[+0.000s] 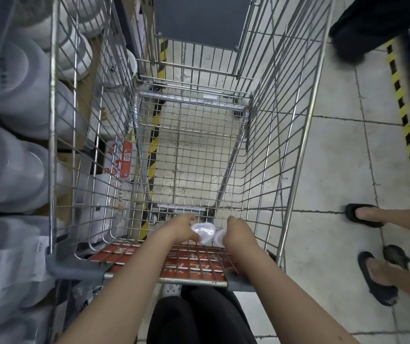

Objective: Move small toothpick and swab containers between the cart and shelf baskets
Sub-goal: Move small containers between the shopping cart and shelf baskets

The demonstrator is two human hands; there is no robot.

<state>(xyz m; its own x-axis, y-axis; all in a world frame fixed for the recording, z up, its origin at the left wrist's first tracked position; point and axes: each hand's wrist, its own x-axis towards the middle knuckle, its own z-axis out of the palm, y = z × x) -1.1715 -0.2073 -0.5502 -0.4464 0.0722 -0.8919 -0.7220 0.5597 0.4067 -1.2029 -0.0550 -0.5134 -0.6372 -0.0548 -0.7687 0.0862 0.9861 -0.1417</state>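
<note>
Head view: looking straight down into a wire shopping cart (268, 155) standing on a tiled floor (335, 145); both forearms reach over the cart's near end
Left hand (182, 228): low inside the cart near its rear wall; fingers curled round a small clear plastic container (203, 232), gripping it from the left
Right hand (235, 232): just right of the first container; fingers curled over a second white container (218, 238), which is mostly hidden behind the hand
Containers: side by side, touching or nearly so, down by the cart's mesh bottom
Cart seat flap (174, 261): red panel with white lettering, beneath the wrists
Left side: shelf (12, 145) of stacked pale plastic tubs, blurred
Right side: another person's sandalled feet (372, 256); a yellow-and-black floor stripe (407, 135)
</note>
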